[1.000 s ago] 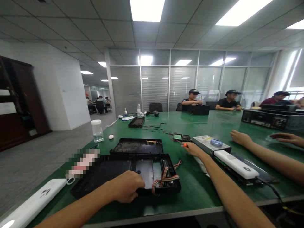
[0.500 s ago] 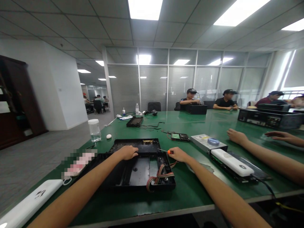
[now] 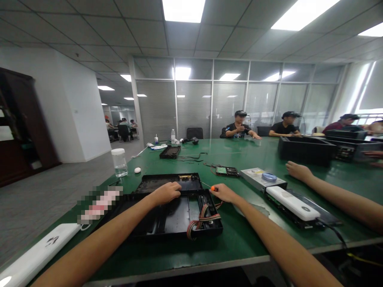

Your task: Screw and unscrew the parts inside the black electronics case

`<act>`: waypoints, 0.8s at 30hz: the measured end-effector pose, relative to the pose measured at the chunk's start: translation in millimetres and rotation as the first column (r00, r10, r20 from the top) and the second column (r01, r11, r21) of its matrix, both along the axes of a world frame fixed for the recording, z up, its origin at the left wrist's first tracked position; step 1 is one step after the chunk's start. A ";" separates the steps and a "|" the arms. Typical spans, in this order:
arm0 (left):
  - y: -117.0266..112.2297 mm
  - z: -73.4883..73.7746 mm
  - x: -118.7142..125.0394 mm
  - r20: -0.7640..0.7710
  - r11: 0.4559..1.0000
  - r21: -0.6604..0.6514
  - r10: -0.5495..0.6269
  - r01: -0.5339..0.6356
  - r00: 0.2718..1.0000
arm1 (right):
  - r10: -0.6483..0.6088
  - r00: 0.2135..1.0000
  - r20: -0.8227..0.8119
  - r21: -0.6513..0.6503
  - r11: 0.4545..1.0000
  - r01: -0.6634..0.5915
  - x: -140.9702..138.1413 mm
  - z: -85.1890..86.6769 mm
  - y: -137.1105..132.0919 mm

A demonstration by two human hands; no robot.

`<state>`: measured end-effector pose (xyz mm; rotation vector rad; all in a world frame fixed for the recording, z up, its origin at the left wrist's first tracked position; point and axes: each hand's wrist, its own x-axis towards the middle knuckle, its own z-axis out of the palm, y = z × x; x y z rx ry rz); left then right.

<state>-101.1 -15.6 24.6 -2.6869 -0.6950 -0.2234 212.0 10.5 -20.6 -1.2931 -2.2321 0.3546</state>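
An opened black computer case (image 3: 176, 223) lies on the green table (image 3: 236, 243) in front of me, its black panel (image 3: 161, 182) standing just behind. Striped ribbon cables (image 3: 203, 218) spill over its right corner. My left hand (image 3: 167, 193) is over the case's middle edge with its fingers curled closed; what they grip, if anything, is hidden. In my right hand (image 3: 224, 193) is a screwdriver (image 3: 213, 188) with an orange handle. Its thin shaft points left toward the panel's right end. Whether the tip touches anything cannot be made out.
A clear jar (image 3: 120, 165) and a white power bank (image 3: 42, 251) are at left. Right of me lie a hard drive (image 3: 226, 171), an optical drive (image 3: 260, 179) and another white device (image 3: 291, 203). A co-worker's arm (image 3: 329, 191) reaches in; black cases (image 3: 306, 149) stand beyond.
My left hand has moved slightly right along the case edge. My right hand is nearly unmoved. Across the table, a black case has shifted right, away from a seated person who now raises one hand.
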 end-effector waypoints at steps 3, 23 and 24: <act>-3.5 4.4 5.5 0.037 0.999 0.053 0.000 -0.001 0.999 | 0.004 1.000 -0.030 -0.049 0.999 -0.005 -2.6 2.4 -2.4; 15.8 -13.6 82.5 0.298 0.940 -0.329 0.009 0.093 0.955 | -0.033 0.996 -0.087 0.000 0.999 0.033 -1.4 10.5 -6.1; 15.2 -15.2 82.1 0.296 0.943 -0.318 0.004 0.094 0.955 | -0.031 0.996 -0.086 0.004 0.999 0.031 -1.9 11.2 -6.7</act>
